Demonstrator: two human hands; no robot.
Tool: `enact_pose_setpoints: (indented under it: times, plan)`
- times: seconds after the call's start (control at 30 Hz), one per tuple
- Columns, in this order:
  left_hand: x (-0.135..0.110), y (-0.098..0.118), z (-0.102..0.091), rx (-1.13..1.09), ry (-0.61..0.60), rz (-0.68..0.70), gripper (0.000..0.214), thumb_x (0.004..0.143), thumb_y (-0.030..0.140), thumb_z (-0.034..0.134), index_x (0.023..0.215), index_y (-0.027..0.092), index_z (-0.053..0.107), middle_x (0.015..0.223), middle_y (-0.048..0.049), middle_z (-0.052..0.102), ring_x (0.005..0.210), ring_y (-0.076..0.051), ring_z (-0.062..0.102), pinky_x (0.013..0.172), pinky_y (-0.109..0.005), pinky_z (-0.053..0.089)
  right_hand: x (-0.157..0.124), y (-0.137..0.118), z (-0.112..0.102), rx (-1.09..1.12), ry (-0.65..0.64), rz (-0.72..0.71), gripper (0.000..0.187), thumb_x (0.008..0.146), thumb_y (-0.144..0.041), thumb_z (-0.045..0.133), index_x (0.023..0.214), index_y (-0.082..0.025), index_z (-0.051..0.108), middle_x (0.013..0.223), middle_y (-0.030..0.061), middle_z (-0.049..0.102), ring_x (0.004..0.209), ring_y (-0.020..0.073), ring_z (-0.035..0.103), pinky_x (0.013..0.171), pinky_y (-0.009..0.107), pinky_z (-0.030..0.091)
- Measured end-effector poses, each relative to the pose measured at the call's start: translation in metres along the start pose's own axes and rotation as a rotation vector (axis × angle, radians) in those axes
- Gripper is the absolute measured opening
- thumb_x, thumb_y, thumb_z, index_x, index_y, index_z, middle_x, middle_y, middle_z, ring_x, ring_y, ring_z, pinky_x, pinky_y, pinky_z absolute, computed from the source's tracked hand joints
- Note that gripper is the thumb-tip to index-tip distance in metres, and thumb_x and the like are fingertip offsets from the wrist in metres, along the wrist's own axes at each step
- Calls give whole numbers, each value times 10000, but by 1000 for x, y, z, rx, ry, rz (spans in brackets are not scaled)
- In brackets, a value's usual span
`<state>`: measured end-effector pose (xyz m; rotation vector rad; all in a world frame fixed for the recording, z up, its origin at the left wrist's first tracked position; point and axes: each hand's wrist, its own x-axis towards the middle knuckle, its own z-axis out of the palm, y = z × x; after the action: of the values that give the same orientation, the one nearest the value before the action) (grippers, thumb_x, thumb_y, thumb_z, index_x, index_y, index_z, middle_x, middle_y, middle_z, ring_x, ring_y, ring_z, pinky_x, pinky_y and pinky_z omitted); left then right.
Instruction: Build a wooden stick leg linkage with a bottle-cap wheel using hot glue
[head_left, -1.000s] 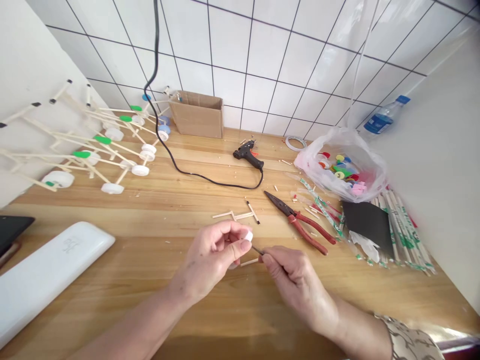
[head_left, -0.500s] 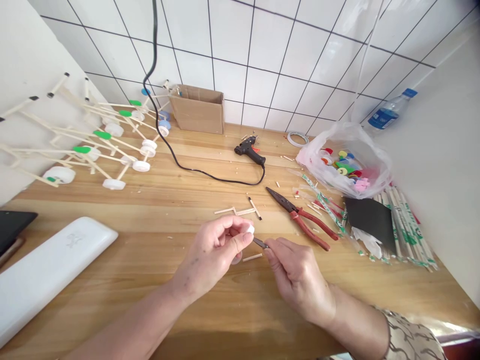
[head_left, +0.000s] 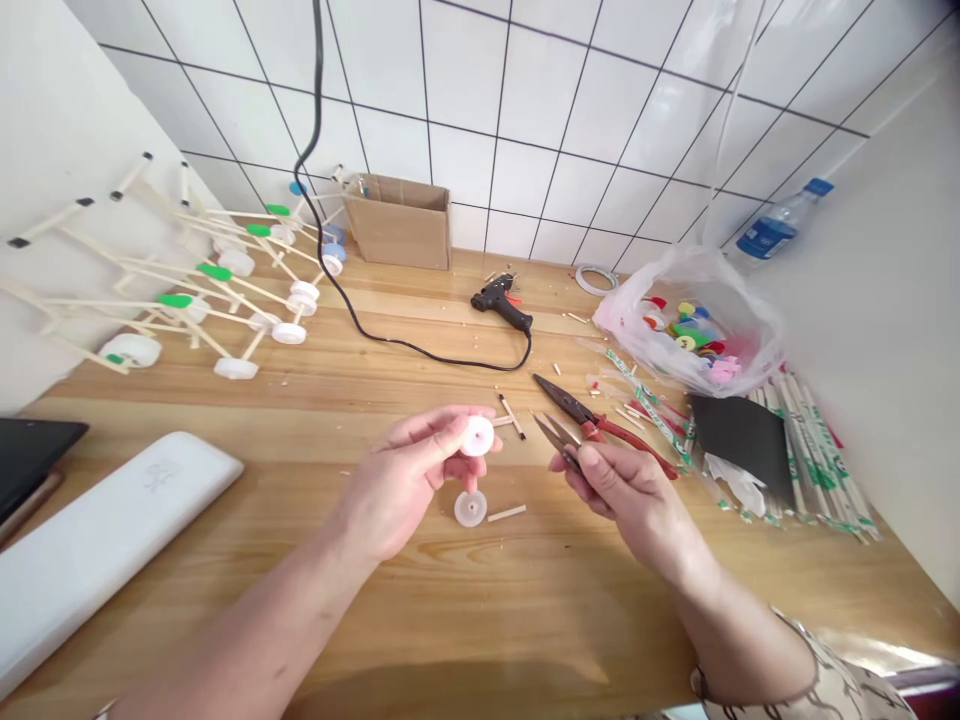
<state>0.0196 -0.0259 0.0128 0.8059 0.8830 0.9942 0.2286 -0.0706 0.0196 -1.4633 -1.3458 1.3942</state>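
Note:
My left hand (head_left: 405,475) pinches a white bottle cap (head_left: 477,436) between thumb and fingers, its flat face turned up toward me. My right hand (head_left: 626,490) is closed around small metal snips (head_left: 557,436), whose blades point up and left, apart from the cap. A second white cap (head_left: 470,507) lies on the wooden table (head_left: 300,400) just below my left fingers, with a short stick piece (head_left: 507,513) beside it.
Red-handled pliers (head_left: 600,425) and a black glue gun (head_left: 501,301) with its cord lie behind my hands. A bag of coloured caps (head_left: 690,335), wrapped chopsticks (head_left: 814,455) and a black sheet (head_left: 739,435) sit right. Stick-and-cap frames (head_left: 217,290), a cardboard box (head_left: 401,222) and a white case (head_left: 105,530) stand left.
My hands have drawn apart. The snips' tip has come away from the cap and moved right and up. My left hand turned the cap's face upward, uncovering the second cap on the table.

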Motion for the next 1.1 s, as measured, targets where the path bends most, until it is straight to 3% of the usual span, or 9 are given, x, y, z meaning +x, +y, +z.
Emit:
enact_pose_setpoints:
  times: [0.13,0.27,0.37,0.5,0.67,0.8,0.87,0.97,1.1]
  plan:
    - [-3,0,6,-75,-55,-118,228,734,260,672,903,109,701,767,-93,715,551,-125,579,488,-235,476,5,8,-2,216,32,33,418,861,-526,523,894,-142,685,624,-21,388,542,81,291,465,224,173]
    - [-7,-3,9,-13,-99,-149,267,742,317,675,914,114,700,709,-59,689,512,-113,568,493,-241,479,6,13,4,355,-38,47,370,848,-469,579,937,-123,674,650,-21,407,528,64,279,460,218,164]
    - [-10,-8,10,63,-121,-135,301,770,342,654,979,128,690,699,-42,675,554,-121,581,520,-243,487,4,13,8,330,-83,49,361,814,-446,632,968,-120,657,614,-48,371,504,55,259,454,213,171]
    - [-13,-12,13,192,-160,-129,332,829,343,580,1085,145,657,899,-68,694,628,-122,603,635,-281,520,4,13,14,253,-98,38,381,769,-426,684,993,-121,634,620,-46,436,481,50,268,432,212,177]
    - [-16,-17,14,411,-238,-101,373,876,344,483,1155,137,621,841,-56,667,697,-154,630,726,-319,519,5,8,23,213,-145,17,341,769,-452,659,868,-126,633,656,-25,515,480,51,293,428,212,196]
    - [-16,-9,7,633,-265,-2,381,881,339,467,1216,192,573,811,-36,656,744,-162,616,714,-295,497,8,-2,19,46,-77,53,351,783,-489,608,763,-140,580,560,-69,378,484,62,262,445,216,208]
    - [-16,2,2,883,-254,69,295,816,297,552,1080,200,639,766,-20,633,696,-163,587,655,-279,474,10,-6,12,-120,-52,71,336,797,-466,589,683,-159,515,566,-72,330,513,69,272,469,216,225]
    - [-16,18,-2,1272,-279,130,149,743,251,626,882,223,672,783,-6,605,669,-167,555,619,-279,424,13,-6,2,-374,-97,78,320,826,-425,542,643,-168,490,581,-65,331,535,81,301,485,219,237]
    - [-15,23,0,1530,-387,104,115,679,187,681,785,217,649,846,-9,604,777,-202,582,632,-272,398,15,-3,-3,-655,-133,55,264,850,-335,486,658,-168,557,558,-52,419,523,99,376,485,227,264]
